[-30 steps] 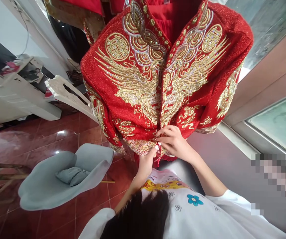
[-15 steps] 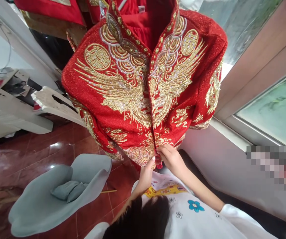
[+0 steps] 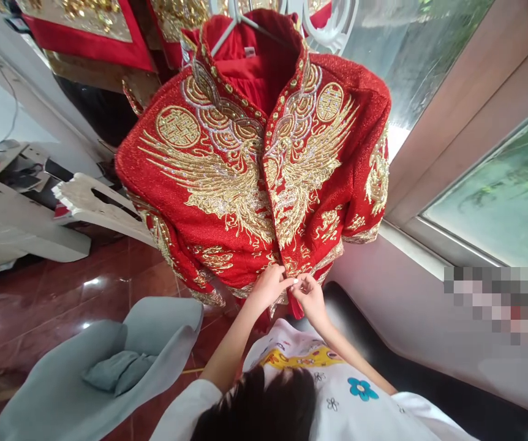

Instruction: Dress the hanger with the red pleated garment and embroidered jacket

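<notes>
A red jacket (image 3: 231,245) with gold bird embroidery and a beaded stand collar hangs in front of me on a white hanger (image 3: 240,19). Both my hands are at the lower end of its front opening. My left hand (image 3: 272,286) pinches the jacket's front edge, its thumb pointing right. My right hand (image 3: 309,298) has its fingers curled on the other edge, its fingertips meeting my left thumb. Any fastener between the fingers is hidden. Below the hem, a bit of red cloth (image 3: 296,308) shows.
On the left stands a grey chair (image 3: 62,367) with a grey cushion (image 3: 119,370). A white carved chair back (image 3: 101,205) is behind the jacket's sleeve. A black seat (image 3: 397,380) runs along the right wall, under a framed window (image 3: 507,196). Gold-decorated red panels (image 3: 94,43) hang at the back left.
My left hand has moved up from the hem's corner onto the jacket front. My right hand has shifted slightly down and right. The view has tilted up, showing more of the collar and hanger.
</notes>
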Tool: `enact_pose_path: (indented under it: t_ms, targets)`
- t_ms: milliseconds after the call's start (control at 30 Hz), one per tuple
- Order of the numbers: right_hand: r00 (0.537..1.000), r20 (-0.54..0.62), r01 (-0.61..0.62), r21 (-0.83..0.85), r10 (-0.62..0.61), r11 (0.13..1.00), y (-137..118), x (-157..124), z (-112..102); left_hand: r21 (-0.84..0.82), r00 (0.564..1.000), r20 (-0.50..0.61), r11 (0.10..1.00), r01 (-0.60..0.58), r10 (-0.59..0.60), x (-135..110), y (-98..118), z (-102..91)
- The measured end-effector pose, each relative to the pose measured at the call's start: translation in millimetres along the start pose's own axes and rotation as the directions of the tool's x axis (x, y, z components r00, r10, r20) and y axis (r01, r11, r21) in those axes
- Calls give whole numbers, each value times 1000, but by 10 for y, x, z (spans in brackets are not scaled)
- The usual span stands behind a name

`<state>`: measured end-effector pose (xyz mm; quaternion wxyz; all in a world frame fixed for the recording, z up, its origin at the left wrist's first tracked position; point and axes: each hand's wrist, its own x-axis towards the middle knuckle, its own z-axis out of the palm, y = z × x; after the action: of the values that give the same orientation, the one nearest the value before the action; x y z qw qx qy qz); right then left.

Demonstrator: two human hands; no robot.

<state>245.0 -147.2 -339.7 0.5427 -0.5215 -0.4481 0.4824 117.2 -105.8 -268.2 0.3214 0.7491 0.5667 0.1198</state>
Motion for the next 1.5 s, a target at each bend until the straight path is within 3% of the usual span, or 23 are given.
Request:
enact_pose_path:
  t_ms: [133,333,567,700,767,833,867,933,1000,1133,1200,1367,1500]
  targets:
    - [996,-80,-35,83,41,996,53,-30,-6,62,1000,-7,998,-19,20,98,3,98]
    - [984,-134,-94,178,119,979,85,-33,46,66,991,-135,998,9,0,-24,36,-23]
    - [971,-83,-189,310,224,932,21,-34,143,-101,972,-232,992,-71,46,-8,-76,-87]
    - [945,-17,-300,365,328,882,39,-117,136,-284,960,-280,955,-89,6,-251,-173,62]
    - [934,1,-331,383,358,862,49,-154,123,-470,992,-88,882,36,-87,-409,-272,251]
    - [928,10,-346,396,373,851,53,-180,118,-662,972,200,714,226,-123,-510,-386,515]
    - [924,18,-356,398,381,846,53,-188,121,-749,955,271,597,288,-121,-530,-436,661]
    - [924,31,-364,374,381,853,52,-199,134,-888,950,286,337,312,-127,-517,-502,945]
    - [944,18,-321,285,330,903,49,-201,147,-967,960,219,94,237,-176,-465,-520,1172]
    - [970,57,-237,26,236,971,19,-143,135,-971,940,183,-203,127,-288,-350,-490,1358]
    - [953,129,-272,-30,273,962,-22,-83,108,-966,922,166,-248,80,-350,-311,-461,1343]
    - [921,274,-264,-87,278,961,-237,28,21,-973,896,65,-226,-40,-440,-296,-328,1169]
    - [927,355,-28,-254,120,967,-478,6,-5,-973,883,13,-210,-97,-469,-403,-211,931]
